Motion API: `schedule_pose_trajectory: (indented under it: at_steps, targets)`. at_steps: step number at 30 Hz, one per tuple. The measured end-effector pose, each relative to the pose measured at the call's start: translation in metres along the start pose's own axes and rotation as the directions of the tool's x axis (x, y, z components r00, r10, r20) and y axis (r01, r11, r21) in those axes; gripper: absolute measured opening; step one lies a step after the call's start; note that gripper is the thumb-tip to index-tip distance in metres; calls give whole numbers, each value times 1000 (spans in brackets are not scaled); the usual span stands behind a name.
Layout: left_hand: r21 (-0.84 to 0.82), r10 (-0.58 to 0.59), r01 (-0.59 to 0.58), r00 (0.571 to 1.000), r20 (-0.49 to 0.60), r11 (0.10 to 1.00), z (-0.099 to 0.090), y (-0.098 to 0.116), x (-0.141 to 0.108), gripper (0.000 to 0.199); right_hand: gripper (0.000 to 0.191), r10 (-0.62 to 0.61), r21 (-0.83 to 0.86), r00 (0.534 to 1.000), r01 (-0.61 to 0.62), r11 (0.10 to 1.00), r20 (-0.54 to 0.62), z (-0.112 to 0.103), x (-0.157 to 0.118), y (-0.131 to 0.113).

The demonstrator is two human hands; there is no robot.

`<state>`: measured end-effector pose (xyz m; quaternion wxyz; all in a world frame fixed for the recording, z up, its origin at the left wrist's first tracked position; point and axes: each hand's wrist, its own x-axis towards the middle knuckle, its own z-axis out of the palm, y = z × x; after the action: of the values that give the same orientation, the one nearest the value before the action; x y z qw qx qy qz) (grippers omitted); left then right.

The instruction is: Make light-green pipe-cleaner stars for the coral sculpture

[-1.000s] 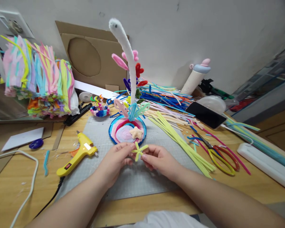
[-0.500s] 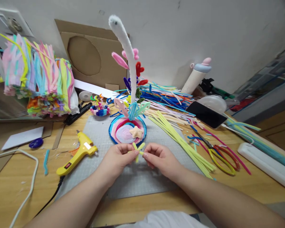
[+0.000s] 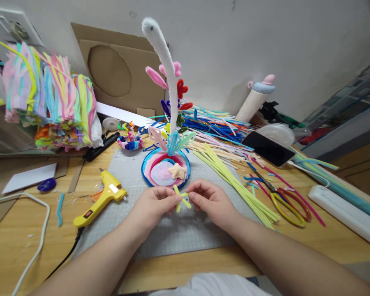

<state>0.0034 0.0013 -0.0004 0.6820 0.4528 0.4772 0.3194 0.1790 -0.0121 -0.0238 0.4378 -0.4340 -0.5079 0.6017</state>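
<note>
Turned slightly, the yellow star [image 3: 185, 202] is pinched by left hand [image 3: 154, 205] and right hand [image 3: 214, 203] towards bench's [image 3: 154, 269] front edge; shaping likely needs steadiness.

Fuzzy stems, glossy plastic, pale wood
The worktop [image 3: 154, 275] is wood-grained with a low sheen, under a matt grey cutting mat [image 3: 191, 240]; the hot glue gun [image 3: 100, 200] is smooth yellow plastic and the phone [image 3: 267, 148] glossy black. The bundled pipe cleaners [image 3: 51, 90], the yellow-green pipe cleaners [image 3: 237, 187] and the tall white stem [image 3: 166, 57] look fuzzy, the scissors [image 3: 276, 193] have metal blades, and the brown cardboard [image 3: 111, 70] is matt.
</note>
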Motion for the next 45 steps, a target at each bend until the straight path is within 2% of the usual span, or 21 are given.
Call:
schedule_pose_trajectory:
  at_steps: [8, 15, 19, 25, 28, 36, 40, 45]
  targets:
    - [-6, -33, 34, 998, 48, 999, 0, -1, -2, 27, 18, -55, -89, 994, 63, 994, 90, -4, 0, 0]
    - [-20, -36, 37, 998, 52, 999, 2, 1, -3, 30, 13, -113, -103, 991, 120, 987, 66, -8, 3, 0]
    - [-27, -43, 44, 998, 53, 999, 3, 2, -3, 30, 14, -98, -58, 991, 103, 993, 93, -10, 4, -3]
    - [-7, -30, 30, 999, 37, 1000, 1, 4, -2, 29, 22, -3, -44, 990, 10, 999, 138, -13, 5, -2]
    - [11, -27, 26, 998, 49, 1000, 0, 6, -2, 29, 22, -25, -36, 990, 30, 999, 142, -15, 6, 0]
    - [49, -41, 37, 996, 77, 998, 1, 3, -3, 32, 21, -66, -167, 972, 105, 980, 224, -18, 5, -4]
    - [47, -36, 32, 997, 73, 998, 1, 1, -2, 32, 22, -64, -150, 976, 96, 984, 207, -18, 6, -3]
    - [-13, 59, -58, 998, 16, 998, -1, 1, 0, 29, 32, -37, 12, 986, 36, 999, 160, -11, 6, -2]
